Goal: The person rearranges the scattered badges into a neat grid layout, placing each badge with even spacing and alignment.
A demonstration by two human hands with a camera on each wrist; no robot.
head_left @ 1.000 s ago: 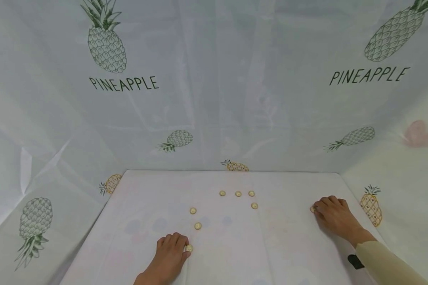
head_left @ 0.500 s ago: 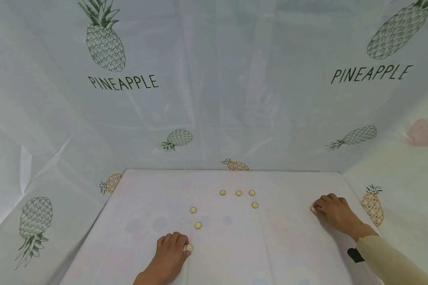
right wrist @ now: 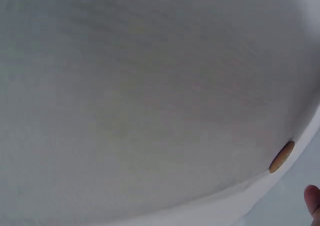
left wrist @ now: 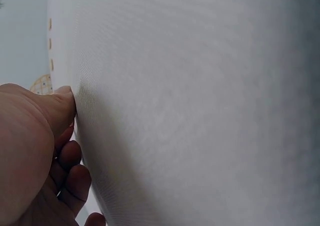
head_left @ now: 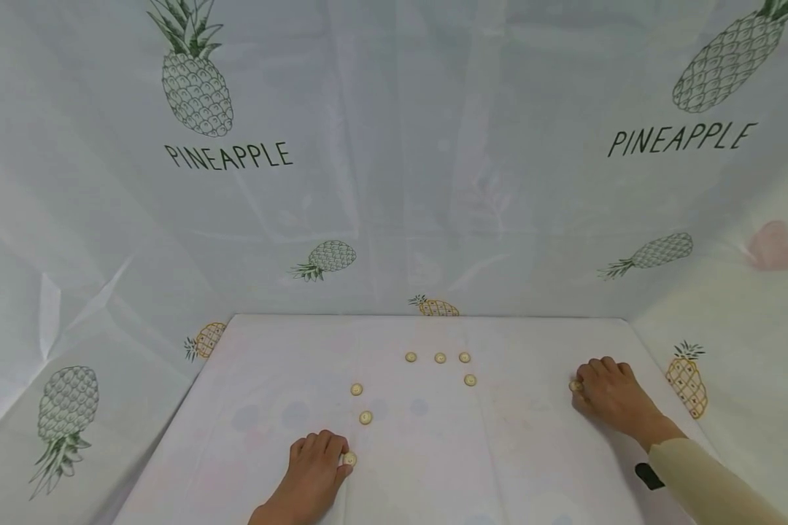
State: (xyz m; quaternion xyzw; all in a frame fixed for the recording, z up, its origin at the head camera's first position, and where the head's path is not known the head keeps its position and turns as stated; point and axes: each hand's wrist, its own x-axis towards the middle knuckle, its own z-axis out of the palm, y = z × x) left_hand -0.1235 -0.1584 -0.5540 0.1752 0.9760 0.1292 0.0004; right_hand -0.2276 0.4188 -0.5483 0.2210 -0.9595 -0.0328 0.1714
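Cream buttons (head_left: 365, 418) sit on the white bench (head_left: 427, 467). The left hand (head_left: 315, 469) pinches the nearest button (head_left: 350, 459). The right hand (head_left: 612, 394) is at the far-right button (head_left: 574, 386); whether it pinches, one cannot tell.

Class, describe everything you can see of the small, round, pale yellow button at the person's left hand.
The small, round, pale yellow button looks wooden or plastic, rimmed, its central detail too tiny to read. It appears face up at the white cloth-covered table, nearest the camera of all the buttons. The left hand's thumb and a finger pinch it.
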